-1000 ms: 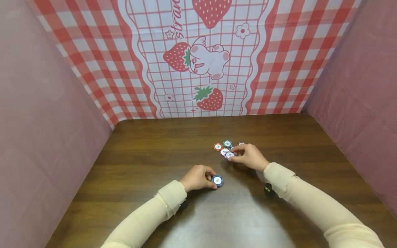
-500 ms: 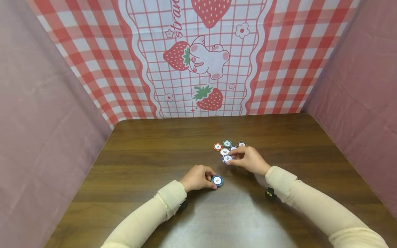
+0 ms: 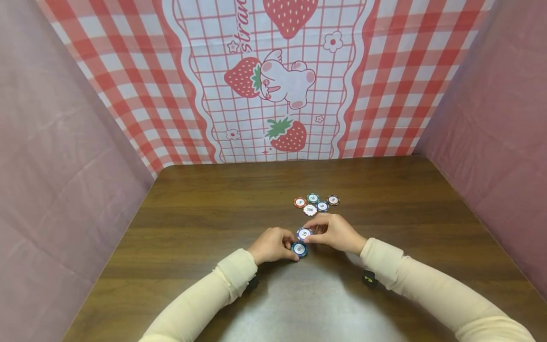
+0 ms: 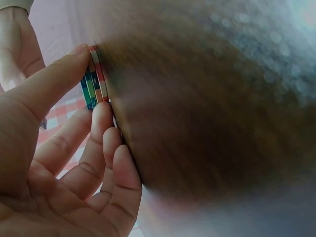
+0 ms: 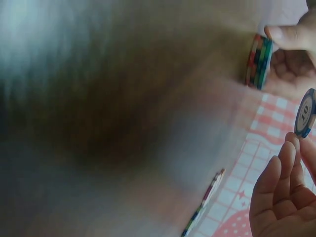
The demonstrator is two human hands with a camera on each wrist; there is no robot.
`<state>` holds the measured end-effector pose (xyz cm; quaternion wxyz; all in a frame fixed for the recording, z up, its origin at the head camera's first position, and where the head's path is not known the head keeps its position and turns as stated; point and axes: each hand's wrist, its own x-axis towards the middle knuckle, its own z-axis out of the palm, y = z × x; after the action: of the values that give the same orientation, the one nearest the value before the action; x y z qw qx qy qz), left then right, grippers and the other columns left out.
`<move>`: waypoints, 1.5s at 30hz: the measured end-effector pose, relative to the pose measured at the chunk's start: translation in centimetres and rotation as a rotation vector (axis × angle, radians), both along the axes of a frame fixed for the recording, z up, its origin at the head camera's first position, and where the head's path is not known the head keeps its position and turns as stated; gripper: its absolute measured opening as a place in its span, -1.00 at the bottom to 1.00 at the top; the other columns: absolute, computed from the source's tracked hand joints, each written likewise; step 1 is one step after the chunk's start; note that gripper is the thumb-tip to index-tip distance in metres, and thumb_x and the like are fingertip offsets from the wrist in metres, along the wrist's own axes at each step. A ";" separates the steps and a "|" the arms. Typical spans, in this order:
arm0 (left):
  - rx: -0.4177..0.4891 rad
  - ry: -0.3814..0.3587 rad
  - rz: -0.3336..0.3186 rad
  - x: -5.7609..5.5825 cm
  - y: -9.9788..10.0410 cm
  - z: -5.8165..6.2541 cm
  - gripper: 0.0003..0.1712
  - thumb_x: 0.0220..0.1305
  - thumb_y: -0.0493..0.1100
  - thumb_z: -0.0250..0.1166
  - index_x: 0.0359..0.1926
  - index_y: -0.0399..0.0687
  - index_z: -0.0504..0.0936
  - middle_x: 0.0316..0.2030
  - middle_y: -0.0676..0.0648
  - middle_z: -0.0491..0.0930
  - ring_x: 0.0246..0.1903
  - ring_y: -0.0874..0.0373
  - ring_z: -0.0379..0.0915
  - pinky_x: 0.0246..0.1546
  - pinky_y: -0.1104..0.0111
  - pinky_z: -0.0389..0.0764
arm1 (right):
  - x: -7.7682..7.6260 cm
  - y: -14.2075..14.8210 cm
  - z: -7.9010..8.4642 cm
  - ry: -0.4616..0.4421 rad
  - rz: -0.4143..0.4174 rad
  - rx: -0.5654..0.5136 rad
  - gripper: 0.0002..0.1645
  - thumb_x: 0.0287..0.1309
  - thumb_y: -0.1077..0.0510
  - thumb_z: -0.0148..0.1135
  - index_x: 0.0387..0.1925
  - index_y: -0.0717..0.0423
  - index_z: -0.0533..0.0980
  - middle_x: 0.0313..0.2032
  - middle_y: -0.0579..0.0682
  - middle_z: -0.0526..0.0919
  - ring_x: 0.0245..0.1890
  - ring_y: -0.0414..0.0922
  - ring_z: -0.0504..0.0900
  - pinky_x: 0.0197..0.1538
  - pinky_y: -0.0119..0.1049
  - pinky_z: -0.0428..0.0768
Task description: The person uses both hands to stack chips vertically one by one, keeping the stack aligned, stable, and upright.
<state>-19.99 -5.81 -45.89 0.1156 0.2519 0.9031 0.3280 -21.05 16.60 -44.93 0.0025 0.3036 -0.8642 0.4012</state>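
Between its thumb and fingers, my left hand (image 3: 270, 245) holds a short stack of poker chips (image 3: 299, 249) upright on the table. The top chip is blue-green with a white centre; the left wrist view shows green, blue and red edges in the stack (image 4: 94, 81). Just behind the stack, my right hand (image 3: 339, 233) pinches a blue-and-white poker chip (image 3: 304, 234) marked 10. In the right wrist view this chip (image 5: 305, 113) is raised off the table, apart from the stack (image 5: 259, 61). The right thumb is partly cut off there.
Farther back lie several loose chips: a red one (image 3: 300, 202), a green one (image 3: 313, 197), a white 500 one (image 3: 310, 210), a blue one (image 3: 322, 206) and a dark one (image 3: 333, 200). A checked strawberry cloth (image 3: 290, 137) hangs behind the brown wooden table (image 3: 192, 204).
My right hand has drawn the 10 chip from the loose group toward me and slightly left, up to the stack. The left hand and its stack have stayed put.
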 end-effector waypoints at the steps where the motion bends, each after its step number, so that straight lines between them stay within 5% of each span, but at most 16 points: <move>1: -0.001 0.008 -0.002 0.0 0.0 0.0 -0.67 -0.15 -0.09 0.61 -0.33 -0.04 0.70 -0.57 0.16 0.51 -0.56 0.39 0.33 -0.47 0.52 0.36 | 0.1 -0.1 -0.1 -0.006 0.008 0.001 -0.69 -0.07 0.03 0.53 -0.23 -0.01 0.71 -0.40 -0.19 0.67 -0.47 -0.37 0.49 -0.38 -0.44 0.51; 11: -0.021 0.026 0.001 0.0 0.1 0.0 -0.68 -0.17 -0.06 0.61 -0.49 -0.02 0.61 -0.61 0.19 0.45 -0.58 0.38 0.29 -0.50 0.51 0.31 | 0.8 -1.0 -0.5 -0.025 0.058 0.015 -0.69 -0.06 0.04 0.52 -0.23 0.02 0.71 -0.43 -0.17 0.63 -0.46 -0.39 0.47 -0.37 -0.45 0.51; 23: 0.006 0.023 -0.006 -0.1 0.1 -0.1 -0.66 -0.17 -0.08 0.62 -0.31 0.01 0.74 -0.59 0.18 0.57 -0.56 0.43 0.37 -0.46 0.53 0.38 | 1.4 -1.4 -0.5 -0.043 0.094 0.048 -0.72 -0.03 0.04 0.51 -0.22 -0.01 0.71 -0.41 -0.15 0.63 -0.42 -0.33 0.53 -0.33 -0.46 0.54; 45: 0.004 0.011 -0.002 0.1 0.1 0.0 -0.68 -0.17 -0.09 0.61 -0.32 0.01 0.73 -0.59 0.17 0.54 -0.57 0.41 0.35 -0.48 0.53 0.36 | 1.0 -1.9 -0.8 -0.006 0.040 0.175 -0.71 -0.09 -0.03 0.53 -0.27 -0.08 0.71 -0.45 -0.22 0.59 -0.48 -0.42 0.43 -0.38 -0.49 0.44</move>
<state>-19.87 -5.67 -45.88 0.1105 0.2550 0.9027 0.3284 -20.04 14.69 -45.78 -0.0344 0.3187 -0.8897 0.3250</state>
